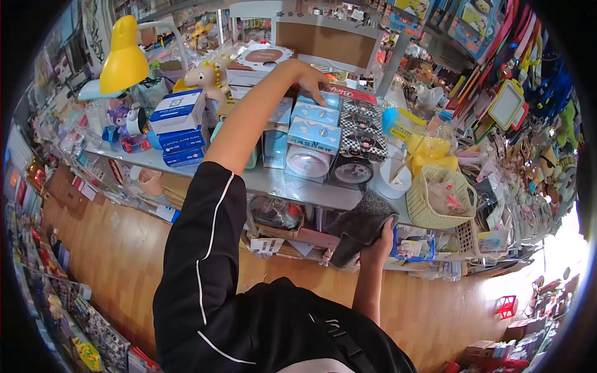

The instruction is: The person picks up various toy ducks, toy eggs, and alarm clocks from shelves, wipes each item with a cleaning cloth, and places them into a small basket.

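Note:
My left hand (312,82) reaches over the back of a row of light blue patterned boxes (314,133). Its fingers are apart, and one points down onto the rear box; the boxes partly hide the contact. Lower and to the right, my right hand (379,244) is closed on a dark grey cloth (360,225) that hangs in front of the shelf edge. Beside the blue row stands a row of black-and-white checkered boxes (362,127) with a red box (356,94) behind. A white round container (393,179) is just above the cloth.
Blue alarm clock boxes (179,127), a yellow lamp (124,59) and a dinosaur figure (208,81) stand on the left. To the right are a cream basket (440,202) and hanging goods. The metal shelf edge (292,191) runs across; wooden floor (118,255) lies below.

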Demonstrator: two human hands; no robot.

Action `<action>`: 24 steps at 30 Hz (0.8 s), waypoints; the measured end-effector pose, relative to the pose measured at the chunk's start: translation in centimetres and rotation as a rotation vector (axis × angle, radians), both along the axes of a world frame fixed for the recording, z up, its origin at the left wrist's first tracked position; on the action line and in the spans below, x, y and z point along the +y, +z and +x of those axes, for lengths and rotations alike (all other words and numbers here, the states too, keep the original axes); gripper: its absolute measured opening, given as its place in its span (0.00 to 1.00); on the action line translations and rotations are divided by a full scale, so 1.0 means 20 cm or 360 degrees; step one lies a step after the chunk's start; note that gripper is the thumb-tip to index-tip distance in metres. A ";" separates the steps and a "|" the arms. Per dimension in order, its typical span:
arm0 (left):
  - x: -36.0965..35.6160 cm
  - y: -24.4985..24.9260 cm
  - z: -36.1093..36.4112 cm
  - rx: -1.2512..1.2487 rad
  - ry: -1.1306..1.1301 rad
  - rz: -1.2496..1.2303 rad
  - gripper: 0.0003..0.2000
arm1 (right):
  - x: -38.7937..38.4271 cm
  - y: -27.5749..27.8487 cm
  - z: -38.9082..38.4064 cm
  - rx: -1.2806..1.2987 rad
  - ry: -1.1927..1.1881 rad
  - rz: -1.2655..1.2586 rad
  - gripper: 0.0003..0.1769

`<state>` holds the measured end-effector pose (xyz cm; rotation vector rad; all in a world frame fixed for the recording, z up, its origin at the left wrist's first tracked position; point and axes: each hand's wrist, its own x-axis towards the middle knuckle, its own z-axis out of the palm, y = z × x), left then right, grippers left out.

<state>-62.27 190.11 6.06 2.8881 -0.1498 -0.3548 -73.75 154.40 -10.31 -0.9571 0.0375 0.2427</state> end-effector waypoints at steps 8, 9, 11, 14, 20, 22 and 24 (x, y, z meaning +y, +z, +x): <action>0.01 -0.06 -0.01 -0.0235 -0.0195 -0.0042 0.33 | 0.04 0.00 0.01 -0.0059 0.0033 0.0039 0.23; -0.02 -0.06 -0.04 -0.0351 -0.0254 0.0042 0.30 | 0.05 -0.01 0.01 -0.0054 0.0024 0.0037 0.23; -0.09 -0.05 -0.10 -0.0467 -0.0322 0.0126 0.29 | 0.06 -0.04 0.02 -0.0037 0.0083 0.0064 0.22; -0.17 -0.05 -0.18 -0.0495 -0.0190 0.0354 0.29 | 0.09 -0.04 0.01 0.0007 0.0057 0.0014 0.24; -0.06 0.00 -0.09 -0.0860 -0.0248 0.0362 0.27 | 0.09 -0.03 0.01 0.0031 0.0105 0.0084 0.25; -0.07 0.08 -0.12 -0.0973 -0.0190 0.0453 0.26 | 0.10 0.01 0.00 0.0035 0.0095 0.0158 0.24; -0.11 0.19 -0.16 -0.1085 -0.0135 0.0546 0.26 | 0.10 0.04 0.00 0.0038 0.0081 0.0236 0.24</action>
